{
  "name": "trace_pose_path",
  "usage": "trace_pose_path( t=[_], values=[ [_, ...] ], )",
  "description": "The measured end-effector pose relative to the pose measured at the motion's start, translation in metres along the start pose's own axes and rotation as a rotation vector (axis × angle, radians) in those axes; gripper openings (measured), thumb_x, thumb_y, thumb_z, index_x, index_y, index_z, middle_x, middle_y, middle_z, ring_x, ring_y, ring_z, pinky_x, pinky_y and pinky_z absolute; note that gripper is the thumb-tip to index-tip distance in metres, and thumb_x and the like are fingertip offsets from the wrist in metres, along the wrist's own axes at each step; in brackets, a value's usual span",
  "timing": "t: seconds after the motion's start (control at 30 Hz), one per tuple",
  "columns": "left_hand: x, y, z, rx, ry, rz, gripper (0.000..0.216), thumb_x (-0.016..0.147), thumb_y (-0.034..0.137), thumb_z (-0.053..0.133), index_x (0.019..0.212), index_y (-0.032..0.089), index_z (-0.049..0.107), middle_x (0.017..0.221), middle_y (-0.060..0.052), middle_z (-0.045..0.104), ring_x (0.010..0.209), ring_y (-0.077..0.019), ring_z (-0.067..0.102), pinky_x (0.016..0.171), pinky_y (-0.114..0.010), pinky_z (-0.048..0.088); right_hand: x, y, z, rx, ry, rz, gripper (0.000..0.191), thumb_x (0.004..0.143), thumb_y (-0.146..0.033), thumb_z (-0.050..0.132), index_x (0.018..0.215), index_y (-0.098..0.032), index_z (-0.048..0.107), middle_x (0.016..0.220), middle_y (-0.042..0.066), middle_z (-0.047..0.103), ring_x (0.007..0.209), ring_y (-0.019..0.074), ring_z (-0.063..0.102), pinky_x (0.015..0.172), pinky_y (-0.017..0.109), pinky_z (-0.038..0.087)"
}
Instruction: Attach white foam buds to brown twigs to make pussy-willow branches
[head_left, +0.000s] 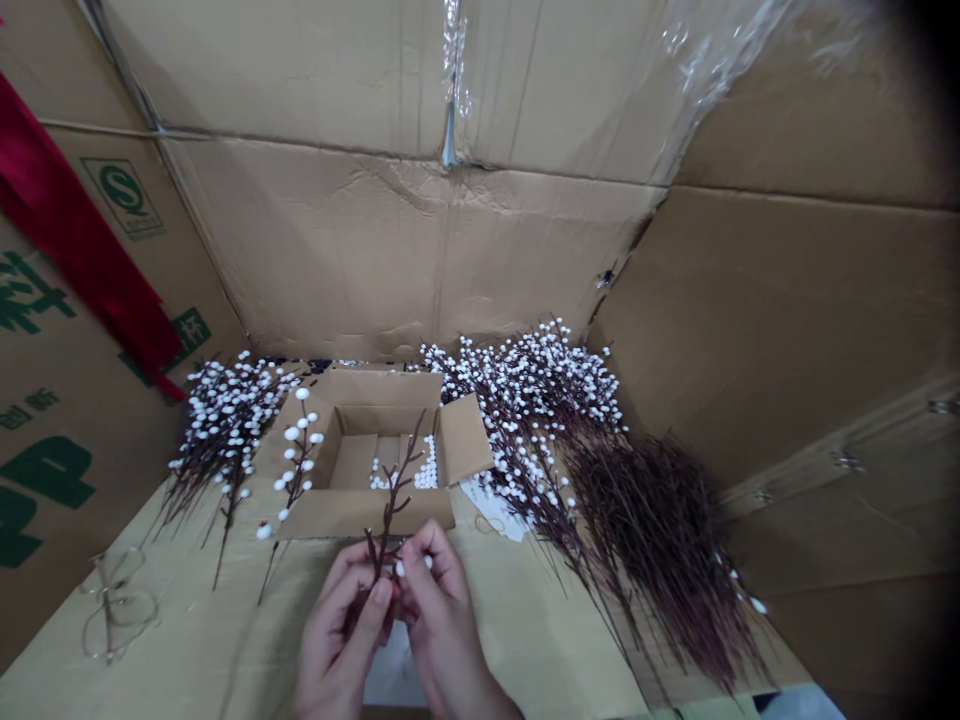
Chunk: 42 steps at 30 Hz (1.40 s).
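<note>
head view: my left hand [341, 640] and right hand [442, 615] together, clamped on a dark artificial berry twig [391, 497], held just near of an open cardboard carton [375, 392], white beads [426, 470] lying inside

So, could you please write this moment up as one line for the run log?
left hand: holds brown stem | right hand: pinches white bead | open carton: loose white beads
</note>
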<state>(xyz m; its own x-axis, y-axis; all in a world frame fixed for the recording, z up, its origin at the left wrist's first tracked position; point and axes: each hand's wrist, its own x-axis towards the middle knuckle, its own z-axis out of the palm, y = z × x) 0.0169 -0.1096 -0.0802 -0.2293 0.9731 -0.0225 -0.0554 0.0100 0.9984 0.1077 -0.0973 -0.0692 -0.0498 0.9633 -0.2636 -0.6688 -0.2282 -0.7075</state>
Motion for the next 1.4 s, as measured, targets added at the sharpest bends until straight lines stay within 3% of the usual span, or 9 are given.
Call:
trace_pose_path(
  t=[0.2,0.5,0.7,1.1,1.23,1.4],
  values=[
    [0.0,-0.004,-0.007,0.108,-0.082,0.059,0.027,0.078,0.048,0.071,0.073,0.023,0.078,0.094,-0.008,0.063,0.074,-0.0215,0.057,0.069,-0.028,0.053,0.001,0.005,-0.003,0.0,-0.032,-0.023,0.051,0.062,-0.06,0.082,0.066,-0.022,0.048,0.057,-0.008,0.048,0.049,0.0075,0.039,0.049,0.019,0.033],
    [0.002,-0.003,-0.01,0.155,-0.187,0.089,0.041,0.082,0.046,0.066,0.05,0.021,0.06,0.082,-0.007,0.058,0.076,-0.0219,0.056,0.07,-0.026,0.052,0.004,-0.011,-0.005,0.075,-0.146,0.059,0.043,0.057,-0.039,0.086,0.063,-0.021,0.047,0.056,-0.008,0.051,0.044,0.0056,0.039,0.042,0.015,0.028],
    [0.005,-0.002,-0.011,0.222,-0.23,0.101,0.037,0.083,0.046,0.064,0.056,0.021,0.069,0.084,-0.008,0.058,0.079,-0.0232,0.058,0.071,-0.026,0.052,0.003,-0.013,-0.005,0.124,-0.123,0.074,0.04,0.057,-0.031,0.085,0.063,-0.021,0.047,0.057,-0.008,0.051,0.046,0.0047,0.035,0.043,0.016,0.024],
    [0.004,0.0,-0.004,0.158,-0.186,0.092,0.039,0.081,0.049,0.067,0.055,0.021,0.072,0.084,-0.008,0.062,0.076,-0.0217,0.06,0.067,-0.025,0.052,0.005,-0.01,-0.013,0.171,-0.118,0.149,0.044,0.055,-0.035,0.09,0.064,-0.02,0.05,0.056,-0.009,0.049,0.046,0.0047,0.034,0.045,0.016,0.025],
    [0.006,-0.003,-0.004,0.087,-0.178,0.066,0.032,0.078,0.05,0.071,0.065,0.021,0.077,0.087,-0.009,0.063,0.076,-0.0217,0.059,0.068,-0.026,0.053,0.006,-0.008,-0.017,0.245,-0.064,0.198,0.043,0.054,-0.04,0.092,0.067,-0.019,0.057,0.057,-0.006,0.055,0.047,0.0046,0.037,0.046,0.016,0.028],
    [0.006,-0.008,-0.006,0.056,-0.167,0.063,0.035,0.077,0.05,0.072,0.061,0.02,0.074,0.084,-0.008,0.063,0.076,-0.021,0.058,0.06,-0.022,0.049,0.007,-0.01,-0.019,0.23,-0.147,0.208,0.039,0.055,-0.035,0.092,0.069,-0.019,0.06,0.062,-0.003,0.061,0.047,0.0054,0.043,0.044,0.017,0.026]
  ],
)
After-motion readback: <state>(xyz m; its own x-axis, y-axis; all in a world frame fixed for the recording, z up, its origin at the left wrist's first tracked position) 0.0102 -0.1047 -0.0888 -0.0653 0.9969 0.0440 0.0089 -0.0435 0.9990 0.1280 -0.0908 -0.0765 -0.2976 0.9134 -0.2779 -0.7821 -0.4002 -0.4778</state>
